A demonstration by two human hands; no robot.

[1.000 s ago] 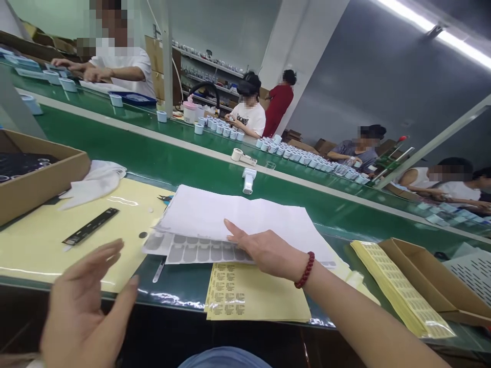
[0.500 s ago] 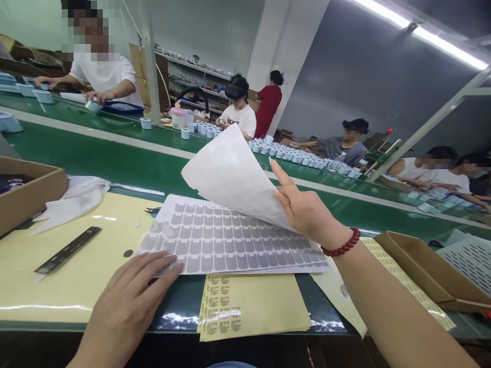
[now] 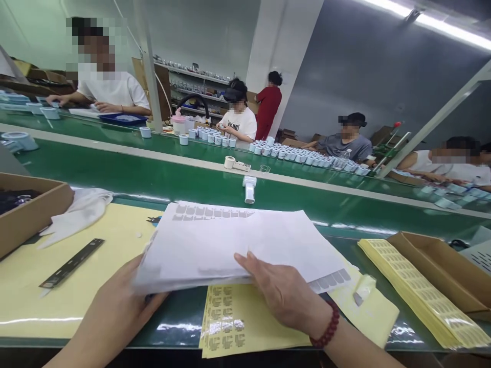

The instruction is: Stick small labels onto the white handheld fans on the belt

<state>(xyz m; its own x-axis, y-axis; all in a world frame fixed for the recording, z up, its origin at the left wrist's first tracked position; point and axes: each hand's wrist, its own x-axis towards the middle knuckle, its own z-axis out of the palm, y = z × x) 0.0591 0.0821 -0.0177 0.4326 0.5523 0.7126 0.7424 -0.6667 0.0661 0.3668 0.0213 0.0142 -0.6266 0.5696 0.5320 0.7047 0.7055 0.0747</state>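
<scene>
The white sheets [image 3: 230, 240] lie in a loose stack at the middle of the green table [image 3: 192, 186], their near edge over the yellow label sheets [image 3: 261, 327]. Rows of grey shapes show at the far left edge and near right corner. The left hand [image 3: 118, 296] is at the near left corner, its fingers largely hidden by the sheets; whether they pinch cannot be told. The right hand [image 3: 287, 294] touches the near edge, two fingertips close together on top; the other fingers' hold cannot be told.

Left of the stack, a dark strip [image 3: 72, 263] lies on a yellow sheet [image 3: 103, 240], well apart from the stack's edge, with a white cloth [image 3: 82, 209] beyond. Green surface stretches between the far edge and a white device [image 3: 249, 190], and another green strip separates the stack's right edge from the yellow label pile [image 3: 418, 291] beside an open carton [image 3: 441, 271]
</scene>
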